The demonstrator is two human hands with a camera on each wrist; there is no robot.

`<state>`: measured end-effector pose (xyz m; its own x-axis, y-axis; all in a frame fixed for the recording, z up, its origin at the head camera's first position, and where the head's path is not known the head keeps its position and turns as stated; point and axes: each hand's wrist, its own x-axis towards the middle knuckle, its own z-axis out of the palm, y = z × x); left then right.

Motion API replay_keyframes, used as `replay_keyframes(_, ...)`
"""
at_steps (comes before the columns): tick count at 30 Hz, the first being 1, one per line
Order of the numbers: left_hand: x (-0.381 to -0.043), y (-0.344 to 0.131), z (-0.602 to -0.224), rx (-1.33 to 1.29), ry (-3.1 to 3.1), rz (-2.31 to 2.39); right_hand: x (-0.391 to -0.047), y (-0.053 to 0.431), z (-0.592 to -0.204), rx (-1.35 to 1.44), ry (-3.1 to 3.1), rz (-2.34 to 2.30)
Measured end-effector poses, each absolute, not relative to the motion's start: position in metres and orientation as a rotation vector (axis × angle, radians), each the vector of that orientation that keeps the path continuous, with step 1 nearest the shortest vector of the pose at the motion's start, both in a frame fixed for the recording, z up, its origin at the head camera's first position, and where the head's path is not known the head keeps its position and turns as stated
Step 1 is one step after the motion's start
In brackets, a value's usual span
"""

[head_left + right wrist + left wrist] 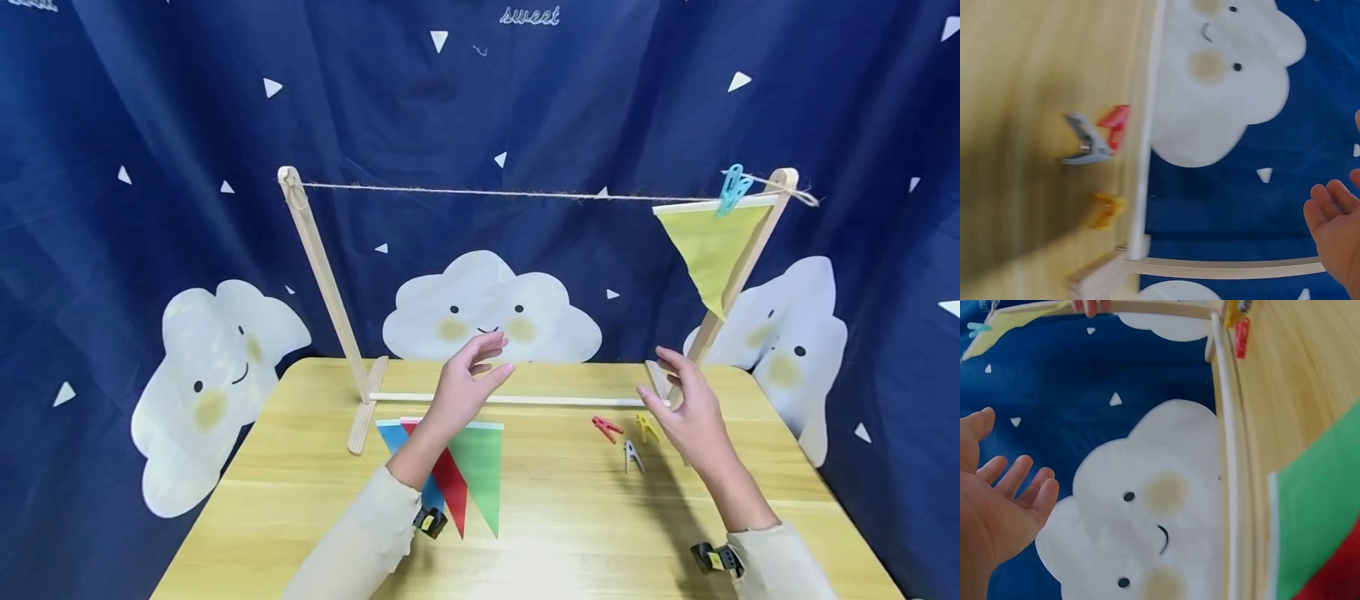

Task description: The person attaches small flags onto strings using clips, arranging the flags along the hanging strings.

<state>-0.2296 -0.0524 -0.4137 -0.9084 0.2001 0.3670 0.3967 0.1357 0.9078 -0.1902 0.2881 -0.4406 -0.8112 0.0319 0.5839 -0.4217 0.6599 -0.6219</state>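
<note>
On string (pixel 480 193), yellow flag (pixel 708 250) pts down, long axis approx. vert., white-edged; L hand (pixel 465 383), R hand (pixel 690 412) empty, relaxed.

Both of the person's hands are raised over the wooden table (pixel 555 508), fingers loosely bent: the left hand (pixel 467 385) left of centre, the right hand (pixel 696 417) on the right. Beyond them a string (pixel 480 193) spans two wooden posts (pixel 324 271), with a yellow pennant (pixel 708 250) hanging by a blue clip (pixel 731 193) near its right end. Blue (pixel 391 432), red (pixel 448 485) and green pennants (pixel 484 467) overlap on the left; red (pixel 607 429), yellow (pixel 647 428) and grey clips (pixel 633 457) lie on the right.
</note>
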Motion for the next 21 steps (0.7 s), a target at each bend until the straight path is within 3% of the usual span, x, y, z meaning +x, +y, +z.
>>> replay_keyframes(21,-0.243,-0.096,-0.477,-0.453,-2.635,-1.493,-0.187,0.290,-0.507,0.194,-2.634,0.973)
